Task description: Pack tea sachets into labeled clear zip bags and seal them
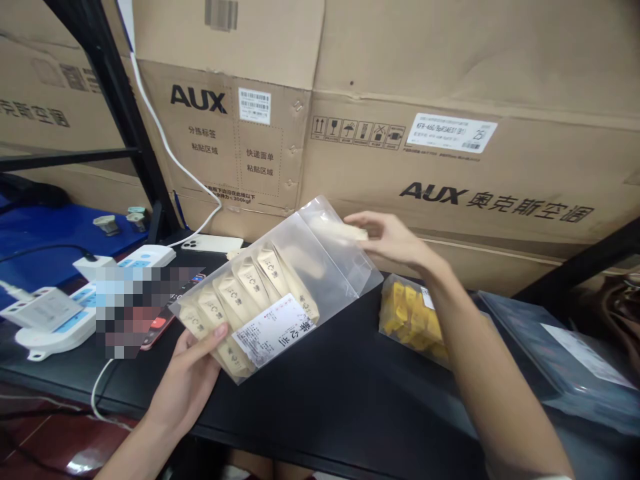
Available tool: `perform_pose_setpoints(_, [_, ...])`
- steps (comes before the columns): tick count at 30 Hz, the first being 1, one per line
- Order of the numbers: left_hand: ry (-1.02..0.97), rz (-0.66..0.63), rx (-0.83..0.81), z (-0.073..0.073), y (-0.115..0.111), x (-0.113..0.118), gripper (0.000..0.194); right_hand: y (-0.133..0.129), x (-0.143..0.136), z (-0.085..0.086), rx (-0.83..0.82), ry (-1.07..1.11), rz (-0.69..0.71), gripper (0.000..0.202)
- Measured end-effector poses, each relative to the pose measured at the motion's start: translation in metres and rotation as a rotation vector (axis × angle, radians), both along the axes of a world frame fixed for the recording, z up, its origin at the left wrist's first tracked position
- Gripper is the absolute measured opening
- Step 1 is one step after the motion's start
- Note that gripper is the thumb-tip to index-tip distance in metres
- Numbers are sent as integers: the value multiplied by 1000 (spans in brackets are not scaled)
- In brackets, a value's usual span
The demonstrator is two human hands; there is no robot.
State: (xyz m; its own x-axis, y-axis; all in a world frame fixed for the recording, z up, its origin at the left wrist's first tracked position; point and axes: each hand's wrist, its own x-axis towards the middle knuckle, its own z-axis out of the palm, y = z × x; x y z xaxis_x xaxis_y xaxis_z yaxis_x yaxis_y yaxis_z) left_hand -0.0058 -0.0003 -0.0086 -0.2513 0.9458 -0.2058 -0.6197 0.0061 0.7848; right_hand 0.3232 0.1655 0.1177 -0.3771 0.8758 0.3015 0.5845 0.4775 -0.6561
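A clear frosted pouch (333,283) is tilted above the black table, its upper end towards the back right. Several cream paper packets (233,293) with dark characters fill its lower part, behind a white printed label (275,331). My left hand (193,367) grips the pouch's lower left corner, thumb on the front. My right hand (387,237) is at the pouch's upper right end, its fingers closed on a pale packet (340,230) that lies partly behind or inside the clear plastic; which one I cannot tell.
A clear pack of yellow packets (410,313) and a dark plastic package (545,347) lie to the right. On the left are a white power strip (83,320), plugs, a phone (155,327) and a white phone (213,243). Cardboard boxes (360,180) stand behind the black table (340,393).
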Motion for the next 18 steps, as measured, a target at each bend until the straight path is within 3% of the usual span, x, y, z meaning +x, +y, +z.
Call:
perform_pose_setpoints(3, [7,-9,-1,0,0,1,79,-15,17,28,142,215,-32,69])
perform_pose_setpoints(7, [25,8,-13,1,0,2,81,-28,21,38,231,432,3,79])
perform_pose_setpoints(10, [36,9,-9,0,-1,2,83,-32,8,34,145,468,146,75])
perform_pose_setpoints(13, [44,-7,-8,1,-1,2,83,-39,-11,34,8,373,264,68])
perform_pose_setpoints(16, [39,-11,-24,4,-3,4,78,-51,-31,35,-199,190,366,48])
perform_pose_setpoints(18, [38,-13,-25,6,-4,5,75,-58,-43,34,-225,113,343,33])
